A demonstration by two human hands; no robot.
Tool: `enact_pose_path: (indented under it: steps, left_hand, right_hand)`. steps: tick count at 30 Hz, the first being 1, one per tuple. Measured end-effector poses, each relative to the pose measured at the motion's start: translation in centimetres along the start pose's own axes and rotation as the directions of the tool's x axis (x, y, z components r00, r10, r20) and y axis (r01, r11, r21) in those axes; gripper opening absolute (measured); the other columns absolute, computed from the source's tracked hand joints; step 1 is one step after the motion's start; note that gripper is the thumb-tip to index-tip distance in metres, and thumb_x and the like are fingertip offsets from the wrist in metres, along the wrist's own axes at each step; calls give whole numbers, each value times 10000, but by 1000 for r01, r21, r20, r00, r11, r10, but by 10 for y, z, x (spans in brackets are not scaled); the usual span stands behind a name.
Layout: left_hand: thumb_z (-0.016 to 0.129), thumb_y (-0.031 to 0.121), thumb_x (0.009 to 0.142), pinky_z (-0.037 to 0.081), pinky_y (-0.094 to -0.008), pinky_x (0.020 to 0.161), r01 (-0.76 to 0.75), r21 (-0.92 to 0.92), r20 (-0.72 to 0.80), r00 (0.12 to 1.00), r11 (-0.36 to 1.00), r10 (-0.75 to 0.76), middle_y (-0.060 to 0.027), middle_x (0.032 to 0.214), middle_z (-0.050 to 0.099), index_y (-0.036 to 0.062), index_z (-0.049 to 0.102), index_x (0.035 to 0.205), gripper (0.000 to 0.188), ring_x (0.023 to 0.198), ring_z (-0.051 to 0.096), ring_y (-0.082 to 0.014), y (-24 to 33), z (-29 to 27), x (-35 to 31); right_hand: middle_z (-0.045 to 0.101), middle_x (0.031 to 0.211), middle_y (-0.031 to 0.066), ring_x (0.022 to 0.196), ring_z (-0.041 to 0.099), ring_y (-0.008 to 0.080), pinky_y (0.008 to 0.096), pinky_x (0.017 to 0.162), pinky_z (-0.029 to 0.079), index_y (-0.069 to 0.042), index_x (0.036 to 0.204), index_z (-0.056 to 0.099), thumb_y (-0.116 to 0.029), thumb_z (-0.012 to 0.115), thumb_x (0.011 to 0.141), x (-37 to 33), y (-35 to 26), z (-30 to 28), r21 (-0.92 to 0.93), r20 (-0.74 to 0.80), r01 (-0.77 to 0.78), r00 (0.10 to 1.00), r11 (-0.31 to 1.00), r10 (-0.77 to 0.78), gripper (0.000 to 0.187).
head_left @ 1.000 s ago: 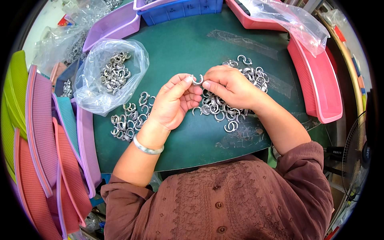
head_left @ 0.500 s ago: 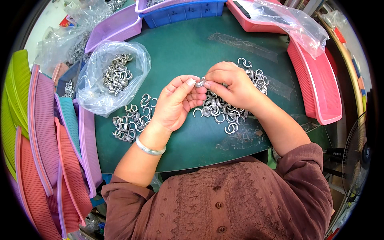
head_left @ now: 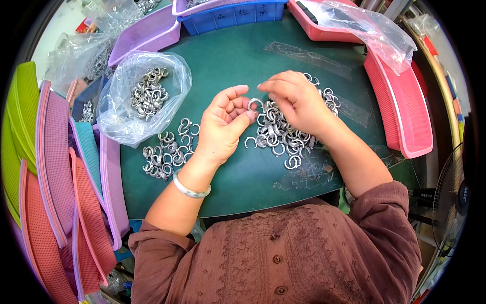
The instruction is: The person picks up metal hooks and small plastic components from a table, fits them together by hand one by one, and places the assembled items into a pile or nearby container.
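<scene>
Between the thumb and fingers of my left hand [head_left: 221,126], a silver C-shaped metal ring [head_left: 250,105] is held with its curve upward. My right hand [head_left: 299,102] is off that ring, a little to its right, with the index finger stretched out and nothing visible in the fingers. Beneath the right hand lies a large pile of similar silver open rings [head_left: 277,136], partly hidden by it. A smaller pile of open rings [head_left: 163,157] lies left of my left wrist, which wears a pale bangle [head_left: 190,188].
A clear plastic bag [head_left: 115,124] with more rings stands at the left of the green table [head_left: 228,61]. Pink baskets [head_left: 397,101] border the right, a blue basket [head_left: 233,21] and purple basket [head_left: 144,38] the back. Colourful stacked baskets [head_left: 55,167] fill the left; a fan [head_left: 448,197] is at right.
My right hand has let go of the ring and moved slightly up and right. The left hand has turned, keeping the ring, whose open C shape now shows.
</scene>
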State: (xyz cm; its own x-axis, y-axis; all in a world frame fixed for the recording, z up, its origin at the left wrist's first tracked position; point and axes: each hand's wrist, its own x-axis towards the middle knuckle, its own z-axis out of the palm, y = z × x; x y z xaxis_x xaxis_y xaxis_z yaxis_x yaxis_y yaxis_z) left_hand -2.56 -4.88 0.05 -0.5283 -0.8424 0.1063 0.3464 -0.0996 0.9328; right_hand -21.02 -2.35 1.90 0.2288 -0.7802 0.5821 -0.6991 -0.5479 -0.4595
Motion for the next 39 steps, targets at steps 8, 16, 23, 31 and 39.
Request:
enact_pose_path:
  steps: [8, 16, 23, 31, 39]
  left_hand:
    - [429, -57, 774, 459, -292, 807, 303, -320, -27, 944, 898, -329, -80, 974, 553, -20, 526, 1108, 350, 897, 544, -176, 0, -19, 5]
    - [495, 17, 795, 436, -242, 710, 350, -195, -46, 930, 916, -365, -45, 907, 565, 0, 564, 1033, 249, 818, 523, -129, 3, -13, 4]
    - [556, 73, 824, 375, -177, 543, 348, -12, -90, 933, 938, -347, -7, 815, 565, 8, 563, 1032, 219, 626, 465, -54, 5, -7, 2]
    - [562, 51, 829, 327, -142, 483, 267, 254, -140, 961, 930, -237, 30, 773, 553, 11, 549, 1061, 236, 559, 411, -8, 3, 1, 0]
    - [618, 56, 767, 415, -224, 549, 75, 755, -75, 997, 652, -28, -5, 738, 543, 4, 601, 1016, 254, 599, 478, -71, -6, -18, 5]
  right_hand:
    - [573, 955, 75, 940, 510, 261, 380, 853, 353, -56, 940, 604, -67, 558, 761, -5, 14, -9, -272, 193, -120, 965, 955, 176, 185]
    - [601, 911, 40, 913, 516, 235, 397, 871, 335, -87, 857, 639, -103, 553, 774, -7, 8, -5, -209, 361, -21, 928, 978, 96, 120]
    - [620, 842, 92, 821, 563, 278, 360, 773, 425, -36, 862, 619, -47, 525, 771, -2, 7, -5, 178, 255, -249, 946, 952, 199, 131]
    - [612, 869, 110, 845, 560, 290, 374, 790, 420, -40, 916, 612, -65, 540, 769, -2, 6, -5, 103, 270, -170, 953, 980, 137, 166]
    - [586, 912, 27, 916, 502, 225, 395, 840, 348, -109, 933, 636, -140, 591, 748, -12, -1, 10, -219, 340, 100, 940, 971, -20, 193]
